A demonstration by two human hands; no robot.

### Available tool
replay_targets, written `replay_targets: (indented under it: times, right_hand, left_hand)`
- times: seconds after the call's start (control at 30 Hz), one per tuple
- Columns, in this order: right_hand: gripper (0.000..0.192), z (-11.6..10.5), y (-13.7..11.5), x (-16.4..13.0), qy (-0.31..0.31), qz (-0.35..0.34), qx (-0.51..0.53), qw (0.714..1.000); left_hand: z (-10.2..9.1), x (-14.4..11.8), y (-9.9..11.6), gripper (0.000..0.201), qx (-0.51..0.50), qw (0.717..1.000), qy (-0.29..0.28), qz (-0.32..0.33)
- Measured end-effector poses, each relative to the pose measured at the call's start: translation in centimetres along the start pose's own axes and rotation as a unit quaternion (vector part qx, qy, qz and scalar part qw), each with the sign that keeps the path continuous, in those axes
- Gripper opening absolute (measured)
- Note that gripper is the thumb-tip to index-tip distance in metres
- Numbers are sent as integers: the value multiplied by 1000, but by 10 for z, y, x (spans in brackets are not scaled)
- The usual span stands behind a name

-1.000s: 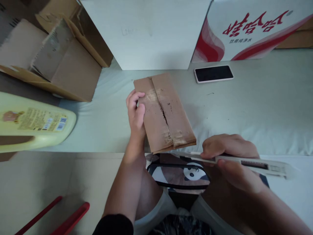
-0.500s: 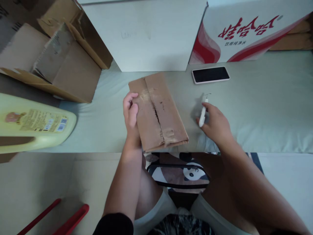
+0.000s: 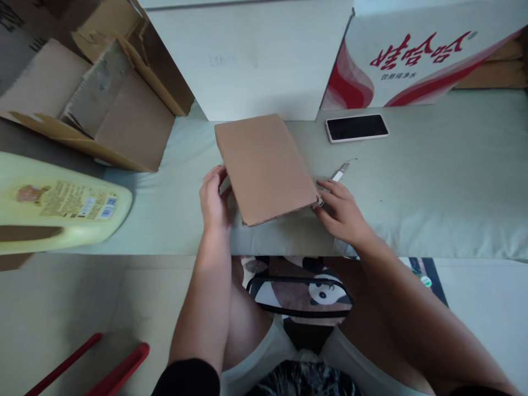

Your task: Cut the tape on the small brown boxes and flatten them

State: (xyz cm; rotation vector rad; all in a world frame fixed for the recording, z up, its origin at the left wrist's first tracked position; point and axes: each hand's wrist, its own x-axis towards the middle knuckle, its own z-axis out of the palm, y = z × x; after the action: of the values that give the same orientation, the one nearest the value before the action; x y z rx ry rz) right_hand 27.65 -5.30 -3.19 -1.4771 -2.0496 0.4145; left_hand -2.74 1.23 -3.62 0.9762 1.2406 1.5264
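A small flat brown cardboard box (image 3: 264, 165) rests on the pale green bed surface (image 3: 433, 187), with a plain face turned up. My left hand (image 3: 214, 201) holds its left edge with curled fingers. My right hand (image 3: 340, 212) grips its lower right corner. A white utility knife (image 3: 339, 176) lies on the bed just beyond my right hand, touching nothing I hold.
A phone (image 3: 357, 127) lies face up behind the box. A white carton with red print (image 3: 412, 55) and a white panel (image 3: 256, 60) stand at the back. Open cardboard boxes (image 3: 94, 104) and a yellow jug (image 3: 58, 203) sit left. Red handles (image 3: 103, 368) lie on the floor.
My right hand carried the knife to the bed, put it down and took the box's right corner. The box has been turned, so the taped seam no longer shows.
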Motion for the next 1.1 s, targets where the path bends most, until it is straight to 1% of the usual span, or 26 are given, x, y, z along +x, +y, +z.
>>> replay_targets:
  times: [0.07, 0.13, 0.17, 0.27, 0.33, 0.4, 0.47, 0.53, 0.6, 0.7, 0.77, 0.83, 0.9, 1.0, 1.1]
  right_hand:
    - [46, 0, -3, 1, 6, -25, 43, 999]
    - [48, -3, -6, 0, 19, -50, 77, 996]
    - [49, -6, -7, -1, 29, -55, 85, 994]
    - [51, -13, -8, -4, 71, -43, 80, 993]
    - [48, -16, -7, -5, 92, -28, 68, 993]
    - [40, -17, -5, -6, 101, -22, 58, 993]
    - [35, -17, -3, -6, 103, -28, 54, 993]
    - [33, -16, -3, -6, 103, -44, 62, 992]
    - [30, -15, -2, -5, 86, -56, 78, 992]
    - [25, -15, -3, -5, 65, -60, 96, 991]
    - [23, -15, -5, -4, 71, -56, 99, 991]
    - [19, -14, -6, -2, 83, -43, 101, 990]
    - [14, -13, -7, -2, 98, -12, 107, 989]
    - [20, -10, -8, -1, 127, 65, 122, 982]
    - [29, -9, -9, 1, 147, 136, 137, 970]
  left_hand:
    - [2, -3, 7, 49, -40, 999, -14, -25]
    - [5, -7, 19, 47, -79, 995, -33, -42]
    - [6, -9, 25, 47, -101, 993, -41, -39]
    - [8, -13, 39, 47, -152, 988, -38, -15]
    - [7, -14, 40, 49, -147, 987, -56, -33]
    - [7, -16, 37, 55, -123, 985, -95, -69]
    - [8, -19, 31, 60, -110, 981, -116, -108]
    - [11, -21, 26, 59, -101, 982, -102, -124]
    - [14, -23, 22, 53, -88, 986, -82, -118]
    - [18, -23, 23, 41, -63, 994, -57, -64]
    - [19, -21, 27, 36, -52, 998, -32, -20]
    - [19, -20, 33, 34, -56, 998, -2, -11]
    - [18, -18, 38, 33, -84, 995, 17, -44]
    - [13, -18, 40, 40, -131, 987, -4, -92]
    - [9, -19, 35, 55, -119, 987, -31, -103]
